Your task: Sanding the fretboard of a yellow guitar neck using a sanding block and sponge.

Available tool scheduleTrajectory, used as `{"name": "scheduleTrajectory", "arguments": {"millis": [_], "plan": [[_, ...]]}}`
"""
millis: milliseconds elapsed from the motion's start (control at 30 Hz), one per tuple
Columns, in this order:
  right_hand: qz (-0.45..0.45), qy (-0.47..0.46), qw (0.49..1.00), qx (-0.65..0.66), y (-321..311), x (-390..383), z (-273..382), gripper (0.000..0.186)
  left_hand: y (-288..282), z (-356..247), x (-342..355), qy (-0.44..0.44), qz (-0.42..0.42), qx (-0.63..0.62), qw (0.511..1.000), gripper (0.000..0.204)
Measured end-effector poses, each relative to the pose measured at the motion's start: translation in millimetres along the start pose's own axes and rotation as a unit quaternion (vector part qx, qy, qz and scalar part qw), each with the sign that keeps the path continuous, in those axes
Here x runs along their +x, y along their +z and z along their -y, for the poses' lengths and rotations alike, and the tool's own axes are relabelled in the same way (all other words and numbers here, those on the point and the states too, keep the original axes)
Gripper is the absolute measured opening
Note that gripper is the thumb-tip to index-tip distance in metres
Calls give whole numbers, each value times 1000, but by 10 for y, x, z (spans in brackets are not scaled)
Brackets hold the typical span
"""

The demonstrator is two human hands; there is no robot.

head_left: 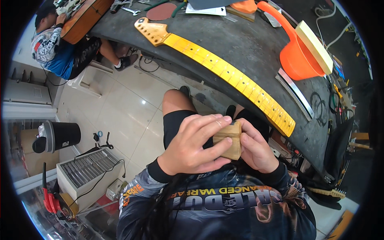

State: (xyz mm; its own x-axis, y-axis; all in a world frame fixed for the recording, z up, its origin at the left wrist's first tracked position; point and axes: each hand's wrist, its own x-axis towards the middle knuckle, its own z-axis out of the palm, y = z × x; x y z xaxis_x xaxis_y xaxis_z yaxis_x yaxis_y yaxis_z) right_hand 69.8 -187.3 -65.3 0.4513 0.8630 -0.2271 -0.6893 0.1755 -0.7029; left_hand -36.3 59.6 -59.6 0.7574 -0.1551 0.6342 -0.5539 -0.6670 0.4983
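A small brown wooden block [232,141] with a lengthwise groove is held between both hands above my lap. My left hand [196,142] lies over its left side, thumb and fingers pressed to it. On the opposite side, my right hand [256,148] grips the block's edge, its thumb bent against it. Part of the block is hidden under my fingers. Just beyond the hands, an electric guitar neck [230,74] with a yellow maple fretboard lies along the bench's near edge, its headstock [151,30] at the far left.
An orange dipper [298,60] with a pale yellow block [315,46] across it stands on the dark bench [224,38]. Near it lies a metal-faced bar [295,94]. At far left a co-worker [60,52] sits with an acoustic guitar [86,20]. A black bin [62,136] stands on the floor.
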Motion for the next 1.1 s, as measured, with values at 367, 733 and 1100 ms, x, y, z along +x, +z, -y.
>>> {"name": "scheduleTrajectory", "arguments": {"millis": [367, 733, 1100], "plan": [[4, 14, 1000, 24, -103, 213, 54, 43, -19, 166, 127, -2, 6, -7, 1000, 55], [-65, -86, 976, -189, 40, 299, 287, 42, -124, 282, 439, 6, 68, 53, 996, 60], [-101, -117, 957, -245, -64, 123, 457, 47, 35, 62, 720, 31, 122, 93, 988, 63]]}}
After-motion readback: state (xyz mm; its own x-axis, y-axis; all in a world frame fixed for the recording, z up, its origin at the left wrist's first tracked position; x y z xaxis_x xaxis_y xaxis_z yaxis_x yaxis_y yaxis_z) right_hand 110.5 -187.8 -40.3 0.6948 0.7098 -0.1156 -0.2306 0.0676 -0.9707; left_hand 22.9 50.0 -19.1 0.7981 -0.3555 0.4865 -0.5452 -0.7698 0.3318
